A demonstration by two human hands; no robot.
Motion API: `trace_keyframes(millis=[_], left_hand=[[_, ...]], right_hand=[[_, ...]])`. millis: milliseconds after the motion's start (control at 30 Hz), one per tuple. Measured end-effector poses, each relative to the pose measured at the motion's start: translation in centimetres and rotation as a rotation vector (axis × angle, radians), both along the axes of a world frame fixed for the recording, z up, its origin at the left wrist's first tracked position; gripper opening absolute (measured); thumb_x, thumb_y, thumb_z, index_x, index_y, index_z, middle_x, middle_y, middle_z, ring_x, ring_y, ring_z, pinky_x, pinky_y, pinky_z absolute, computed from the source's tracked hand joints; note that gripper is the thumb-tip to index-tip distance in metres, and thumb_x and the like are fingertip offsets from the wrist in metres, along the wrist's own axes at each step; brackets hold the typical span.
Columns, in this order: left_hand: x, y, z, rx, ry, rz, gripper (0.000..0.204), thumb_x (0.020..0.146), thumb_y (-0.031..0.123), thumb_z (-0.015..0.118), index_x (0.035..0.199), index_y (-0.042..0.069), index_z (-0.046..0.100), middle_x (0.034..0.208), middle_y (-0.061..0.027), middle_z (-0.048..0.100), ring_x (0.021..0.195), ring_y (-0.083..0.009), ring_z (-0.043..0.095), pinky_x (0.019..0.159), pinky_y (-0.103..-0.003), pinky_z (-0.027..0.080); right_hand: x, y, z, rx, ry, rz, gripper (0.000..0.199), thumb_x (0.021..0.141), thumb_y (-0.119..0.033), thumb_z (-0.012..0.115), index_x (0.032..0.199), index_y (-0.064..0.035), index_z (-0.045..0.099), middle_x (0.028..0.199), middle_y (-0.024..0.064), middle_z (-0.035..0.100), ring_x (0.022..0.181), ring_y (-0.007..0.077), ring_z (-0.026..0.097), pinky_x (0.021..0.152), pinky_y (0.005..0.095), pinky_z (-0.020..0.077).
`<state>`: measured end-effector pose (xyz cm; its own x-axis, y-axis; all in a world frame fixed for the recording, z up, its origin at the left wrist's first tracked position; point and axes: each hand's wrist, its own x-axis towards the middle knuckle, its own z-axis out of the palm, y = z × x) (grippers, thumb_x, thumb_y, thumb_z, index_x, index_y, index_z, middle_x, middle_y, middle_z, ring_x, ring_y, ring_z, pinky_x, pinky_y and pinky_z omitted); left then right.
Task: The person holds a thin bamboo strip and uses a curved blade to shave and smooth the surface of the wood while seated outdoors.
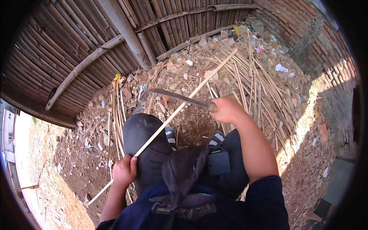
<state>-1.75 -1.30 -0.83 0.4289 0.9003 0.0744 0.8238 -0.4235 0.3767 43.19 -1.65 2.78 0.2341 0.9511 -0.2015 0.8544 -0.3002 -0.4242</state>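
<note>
Rubble ground, long pale bamboo strip [180,109], knife [178,97]

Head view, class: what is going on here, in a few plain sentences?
A seated person's left hand grips a long pale bamboo strip that slants across the left knee. The right hand holds a long knife, its blade lying across the strip. More split strips lie heaped on rubble before a bamboo fence.
</note>
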Motion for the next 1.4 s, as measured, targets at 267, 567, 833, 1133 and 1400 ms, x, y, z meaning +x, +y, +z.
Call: trace_keyframes(millis=[267, 567, 833, 1133, 1400], left_hand=[[-0.3, 0.3, 0.1, -0.035, -0.005, 0.002, 0.039, 0.102, 0.032, 0.059, 0.075, 0.004, 0.051, 0.061, -0.0229, 0.058, 0.059, -0.0472, 0.061, 0.054, -0.055, 0.046], [-0.4, 0.3, 0.1, -0.056, -0.001, 0.008, 0.038, 0.102, 0.032, 0.059, 0.076, 0.005, 0.052, 0.06, -0.0224, 0.058, 0.059, -0.0468, 0.061, 0.054, -0.054, 0.047], [-0.3, 0.6, 0.4, 0.005, 0.065, -0.037, 0.036, 0.102, 0.031, 0.058, 0.077, 0.006, 0.053, 0.059, -0.0215, 0.058, 0.057, -0.0459, 0.062, 0.053, -0.055, 0.048], [-1.0, 0.7, -0.7, -0.008, -0.043, -0.054, 0.035, 0.102, 0.03, 0.059, 0.077, 0.006, 0.051, 0.057, -0.0218, 0.057, 0.056, -0.0466, 0.06, 0.052, -0.055, 0.046], [-0.6, 0.8, 0.2, -0.007, -0.019, -0.068, 0.036, 0.101, 0.029, 0.06, 0.076, 0.005, 0.05, 0.057, -0.0213, 0.056, 0.055, -0.0459, 0.059, 0.051, -0.054, 0.044]], right_hand=[[4.1, 2.2, -1.2, -0.07, 0.214, -0.143, 0.053, 0.083, -0.034, 0.076, 0.121, 0.0032, 0.068, 0.118, 0.0264, 0.07, 0.112, 0.0376, 0.068, 0.098, 0.0443, 0.0521], [-1.2, 1.3, -0.4, -0.11, 0.023, 0.148, 0.04, 0.083, -0.034, 0.075, 0.115, -0.0099, 0.072, 0.108, 0.021, 0.072, 0.104, 0.0387, 0.069, 0.092, 0.0475, 0.054], [4.9, 1.7, -3.6, 0.052, 0.004, -0.194, 0.043, 0.081, -0.034, 0.077, 0.113, -0.0056, 0.072, 0.109, 0.0214, 0.073, 0.103, 0.0387, 0.07, 0.091, 0.0454, 0.0548], [5.7, 0.2, -1.1, 0.024, 0.1, -0.079, 0.054, 0.08, -0.035, 0.076, 0.121, -0.0011, 0.07, 0.113, 0.0246, 0.071, 0.108, 0.0394, 0.068, 0.095, 0.0437, 0.0532], [1.9, 0.1, 0.1, -0.097, 0.032, -0.047, 0.042, 0.079, -0.031, 0.074, 0.114, -0.0087, 0.072, 0.113, 0.0212, 0.071, 0.107, 0.0391, 0.068, 0.093, 0.0464, 0.0537]])
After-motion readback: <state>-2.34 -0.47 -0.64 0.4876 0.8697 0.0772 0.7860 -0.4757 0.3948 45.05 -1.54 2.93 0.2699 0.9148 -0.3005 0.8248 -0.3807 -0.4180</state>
